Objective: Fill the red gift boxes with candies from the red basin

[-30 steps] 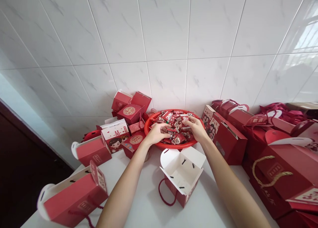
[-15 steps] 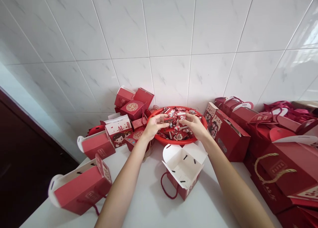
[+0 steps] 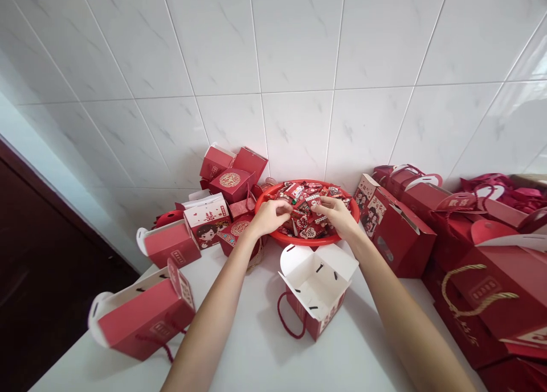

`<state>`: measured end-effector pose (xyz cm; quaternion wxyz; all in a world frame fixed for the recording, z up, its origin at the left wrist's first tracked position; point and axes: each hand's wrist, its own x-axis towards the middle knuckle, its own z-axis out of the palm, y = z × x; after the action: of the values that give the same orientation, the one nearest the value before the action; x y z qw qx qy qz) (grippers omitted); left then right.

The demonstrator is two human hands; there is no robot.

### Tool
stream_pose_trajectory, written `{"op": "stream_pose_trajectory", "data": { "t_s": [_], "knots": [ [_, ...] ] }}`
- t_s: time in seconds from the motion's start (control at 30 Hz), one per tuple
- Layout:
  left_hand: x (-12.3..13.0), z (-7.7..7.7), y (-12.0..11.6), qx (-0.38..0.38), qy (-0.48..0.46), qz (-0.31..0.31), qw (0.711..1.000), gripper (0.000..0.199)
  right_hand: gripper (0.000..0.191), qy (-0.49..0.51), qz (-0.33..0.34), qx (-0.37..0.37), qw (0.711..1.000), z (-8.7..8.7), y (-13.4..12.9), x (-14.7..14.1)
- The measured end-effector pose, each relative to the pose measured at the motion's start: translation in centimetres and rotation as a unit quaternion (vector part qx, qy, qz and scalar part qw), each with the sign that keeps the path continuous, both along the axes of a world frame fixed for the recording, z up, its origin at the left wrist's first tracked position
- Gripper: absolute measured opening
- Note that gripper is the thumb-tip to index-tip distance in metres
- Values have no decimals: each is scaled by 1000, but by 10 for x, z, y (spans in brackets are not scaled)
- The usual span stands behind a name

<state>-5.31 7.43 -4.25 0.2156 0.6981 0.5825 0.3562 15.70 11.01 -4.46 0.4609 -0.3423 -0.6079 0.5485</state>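
Observation:
Wrapped candies (image 3: 308, 232) in red, printed wrappers fill a red plastic basin (image 3: 299, 241) against the wall. Over the basin's left side is my left hand (image 3: 270, 216), its fingers curled toward the thumb; what they pinch, if anything, I cannot make out. On the right, my right hand (image 3: 337, 214) has thumb and fingers closed on a red-wrapped candy (image 3: 314, 201) with a dotted edge. Between my forearms stands a small red gift box (image 3: 318, 286), its white flaps spread and no candy visible inside. A dark red cord handle (image 3: 280, 309) loops from its left side.
Red gift boxes (image 3: 145, 321) stand and lie along the left, some stacked near the wall (image 3: 233, 184). More boxes and bags (image 3: 482, 284) with cord handles crowd the right side. Everything rests on a white table (image 3: 252, 346) beside a tiled wall (image 3: 294, 39).
My left hand has lowered slightly, its fingers curling in; the dark piece seen at its fingertips no longer shows there. My right hand stays at the basin's right. The view has shifted slightly.

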Motion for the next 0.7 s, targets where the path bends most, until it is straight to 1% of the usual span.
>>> {"op": "stream_pose_trajectory", "data": {
  "t_s": [0.03, 0.07, 0.1, 0.13, 0.23, 0.33, 0.4, 0.5, 0.6, 0.7],
  "knots": [
    [-1, 3, -2, -30, 85, 14, 996, 21, 30, 8, -15, -12, 1000, -1, 2, 1],
    [-1, 7, -4, -64, 159, 23, 985, 21, 30, 19, -27, -22, 999, -2, 3, 1],
    [0, 10, -5, -99, 216, 26, 971, 22, 29, 31, -35, -28, 998, -3, 4, 1],
    [2, 13, -5, -131, 254, 25, 958, 25, 29, 46, -42, -30, 998, -3, 5, 2],
    [13, 22, -1, -195, 312, 15, 930, 36, 31, 78, -44, -52, 995, -4, 7, 2],
    [24, 26, 5, -240, 361, 16, 901, 37, 35, 98, -45, -66, 992, -3, 6, 1],
    [26, 25, 9, -248, 377, 13, 892, 37, 36, 108, -47, -68, 991, -1, 5, 0],
    [23, 20, 13, -237, 365, -11, 900, 33, 38, 114, -47, -71, 990, 0, 4, 0],
    [18, 14, 18, -244, 303, -41, 920, 24, 39, 115, -45, -70, 990, 1, 4, 1],
    [16, 9, 22, -247, 223, -50, 942, 8, 38, 116, -43, -67, 990, 0, 5, 1]
  ]
}}
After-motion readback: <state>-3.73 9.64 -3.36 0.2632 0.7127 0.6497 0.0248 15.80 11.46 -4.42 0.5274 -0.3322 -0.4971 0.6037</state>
